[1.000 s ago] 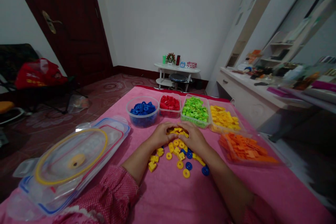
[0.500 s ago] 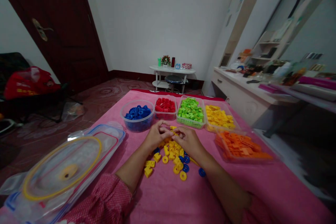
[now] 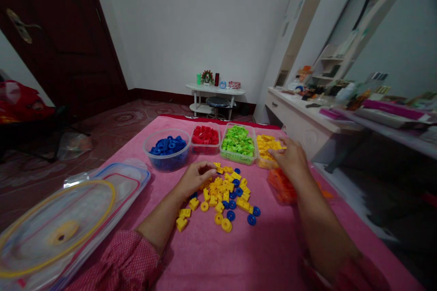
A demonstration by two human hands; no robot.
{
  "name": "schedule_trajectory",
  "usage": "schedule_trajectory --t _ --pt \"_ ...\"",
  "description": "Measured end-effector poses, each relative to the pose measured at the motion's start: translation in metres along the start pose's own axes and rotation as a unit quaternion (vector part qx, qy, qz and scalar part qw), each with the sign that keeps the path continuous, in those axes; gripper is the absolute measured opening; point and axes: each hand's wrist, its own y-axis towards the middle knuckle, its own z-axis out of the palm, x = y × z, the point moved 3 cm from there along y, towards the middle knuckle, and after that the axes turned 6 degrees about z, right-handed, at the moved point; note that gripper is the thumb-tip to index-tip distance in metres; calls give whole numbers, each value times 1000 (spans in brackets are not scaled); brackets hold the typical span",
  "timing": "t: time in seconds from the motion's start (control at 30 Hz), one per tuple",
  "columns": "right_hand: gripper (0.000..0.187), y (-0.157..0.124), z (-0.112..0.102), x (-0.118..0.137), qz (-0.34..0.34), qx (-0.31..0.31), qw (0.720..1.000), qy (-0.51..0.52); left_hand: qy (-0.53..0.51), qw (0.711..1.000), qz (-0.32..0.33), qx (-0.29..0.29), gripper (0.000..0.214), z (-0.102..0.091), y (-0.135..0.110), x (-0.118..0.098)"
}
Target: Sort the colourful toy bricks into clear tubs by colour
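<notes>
A loose pile of yellow toy bricks [image 3: 220, 188] lies mid-table, with yellow rings and blue rings [image 3: 231, 216] among them. At the pile's left edge, my left hand [image 3: 197, 177] rests with fingers loosely curved and thumb apart, and no piece shows in it. My right hand [image 3: 292, 158] is over the right side of the box of yellow bricks [image 3: 266, 148]. A yellow brick [image 3: 282, 148] appears pinched between its thumb and fingers. That hand and forearm hide part of the yellow box and much of the box of orange pieces [image 3: 280, 186].
Along the back stand a round tub of blue pieces [image 3: 167, 163], a box of red bricks [image 3: 205, 149] and a box of green bricks [image 3: 238, 159]. Stacked clear lids [image 3: 85, 218] lie at the left. A cluttered white dresser [image 3: 300, 113] stands beyond the table's right side.
My hands were together over the pile. The right one has moved right to the yellow box, while the left stays by the pile. The view has shifted slightly right.
</notes>
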Motion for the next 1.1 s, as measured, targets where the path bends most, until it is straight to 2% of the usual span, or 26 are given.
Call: schedule_trajectory --t 0.1,0.2,0.27,0.33,0.43,0.67,0.87,1.0,1.1 --pt "35 -11 11 16 -46 25 999 11 84 994 61 35 37 2 -1 -5" --pt "27 -36 41 41 -112 126 985 36 169 977 112 61 43 2 -1 -8" --pt "34 -57 64 54 -169 202 964 46 205 968 125 75 42 3 -2 -10" --pt "40 -76 81 60 -209 254 943 52 218 963 134 85 39 3 -2 -10" --pt "35 -90 94 59 -202 299 932 35 196 968 135 77 30 4 -1 -10" --pt "25 -89 88 62 -155 296 943 -6 133 980 133 67 22 3 -1 -6" --pt "13 -87 90 60 -148 283 947 43 211 969 112 63 32 5 -1 -9" --pt "23 -79 92 56 -124 249 959 47 220 967 123 44 32 6 0 -11" --pt "33 -75 96 57 -139 244 958 63 205 968 137 47 27 7 2 -9"
